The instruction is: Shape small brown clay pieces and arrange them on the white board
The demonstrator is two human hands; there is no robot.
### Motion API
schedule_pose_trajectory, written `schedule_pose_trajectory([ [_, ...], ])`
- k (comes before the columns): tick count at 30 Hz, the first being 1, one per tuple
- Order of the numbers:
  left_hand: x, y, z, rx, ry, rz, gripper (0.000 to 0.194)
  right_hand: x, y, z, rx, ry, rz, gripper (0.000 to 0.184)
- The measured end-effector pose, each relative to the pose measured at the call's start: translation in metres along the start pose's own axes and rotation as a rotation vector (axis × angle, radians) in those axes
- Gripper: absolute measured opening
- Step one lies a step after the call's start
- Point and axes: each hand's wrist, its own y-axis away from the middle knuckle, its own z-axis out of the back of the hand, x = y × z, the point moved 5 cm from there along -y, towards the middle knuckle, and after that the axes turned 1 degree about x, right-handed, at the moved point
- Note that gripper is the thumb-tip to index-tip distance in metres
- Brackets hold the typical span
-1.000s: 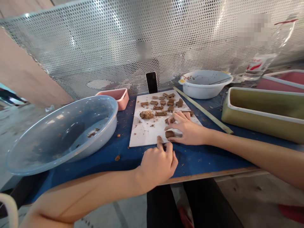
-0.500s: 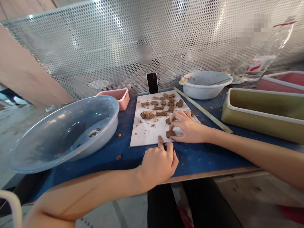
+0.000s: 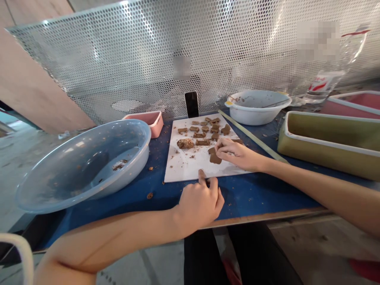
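Note:
Brown clay pieces lie on a white board [image 3: 181,170]. My right hand [image 3: 234,152] is over the board's right part, its fingers closed against the right edge of a flat clay piece [image 3: 215,158]. That piece meets another small brown piece just above it. Near the board's front edge is my left hand [image 3: 202,202], the index finger stretched onto the board and the other fingers curled. It holds nothing that I can see. A rough, crumbly clay lump [image 3: 185,143] lies left of the middle, with several small shaped clay pieces [image 3: 202,142] behind and beside it.
A blue basin [image 3: 139,158] stands left, with a pink container [image 3: 156,124] behind it. A phone [image 3: 191,104] stands upright behind the board. To the right are a pale strip [image 3: 255,138], a white basin [image 3: 252,114], a green planter box [image 3: 326,146] and a bottle [image 3: 323,85].
My right hand has moved the clay piece away from the front edge, up against another piece. Its fingers have shifted to the piece's right side. My left hand stays in place.

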Motion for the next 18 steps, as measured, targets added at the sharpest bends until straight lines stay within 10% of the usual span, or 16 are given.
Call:
schedule_pose_trajectory([
  [18, -0.0010, -0.0010, 0.0037, -0.003, 0.016, 0.000, 0.043, 0.0010, 0.0046, -0.0125, 0.043, 0.495, 0.160, 0.047],
])
